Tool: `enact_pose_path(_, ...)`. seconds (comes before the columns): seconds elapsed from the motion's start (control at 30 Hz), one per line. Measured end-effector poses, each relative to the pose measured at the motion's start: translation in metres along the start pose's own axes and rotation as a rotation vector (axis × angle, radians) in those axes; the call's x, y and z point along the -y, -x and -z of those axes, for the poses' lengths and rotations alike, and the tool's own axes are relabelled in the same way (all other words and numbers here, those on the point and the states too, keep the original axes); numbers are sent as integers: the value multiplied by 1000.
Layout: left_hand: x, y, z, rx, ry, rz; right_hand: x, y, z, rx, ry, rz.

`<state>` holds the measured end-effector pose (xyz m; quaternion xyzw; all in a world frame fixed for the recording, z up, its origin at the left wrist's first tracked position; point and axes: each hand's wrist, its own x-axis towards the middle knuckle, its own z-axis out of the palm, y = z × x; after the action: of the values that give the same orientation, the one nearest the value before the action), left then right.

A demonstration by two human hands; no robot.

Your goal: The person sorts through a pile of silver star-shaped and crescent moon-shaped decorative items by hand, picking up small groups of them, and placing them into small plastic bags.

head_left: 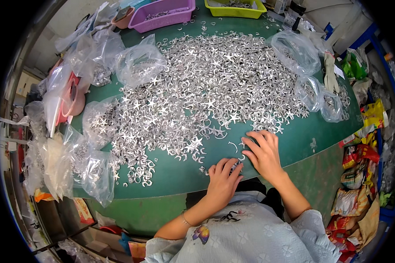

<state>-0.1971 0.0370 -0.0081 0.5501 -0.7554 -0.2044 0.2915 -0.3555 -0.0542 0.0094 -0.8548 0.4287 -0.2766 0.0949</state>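
Observation:
A wide heap of small silver metal pieces (184,92), stars and crescents among them, covers much of the green table (175,173). My left hand (224,179) rests at the near table edge, fingers bent and slightly apart over a few silver pieces (204,169); its palm is hidden. To its right, my right hand (264,153) is open with fingers spread, close to the heap's near edge. A thin silver crescent (233,145) lies just left of its fingertips. Neither hand visibly grips a piece.
Clear plastic bags (141,61) with silver pieces lie left of the heap, more bags (296,52) right. A purple basket (162,15) and a yellow basket (235,9) stand at the far edge. Colourful packages (353,175) fill a blue rack (393,188) on the right.

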Motion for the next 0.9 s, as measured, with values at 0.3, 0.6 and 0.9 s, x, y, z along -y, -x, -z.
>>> enact_pose_path(0.3, 3, 5, 1, -64, 60, 21, -6, 9, 3, -155, -129, -2)
enact_pose_path(0.6, -1, 1, 6, -113, 116, 88, 15, 25, 1, 14, -208, -141)
enact_pose_path(0.9, 7, 3, -3, -54, 71, 5, -1, 26, 2, 4, -42, -30)
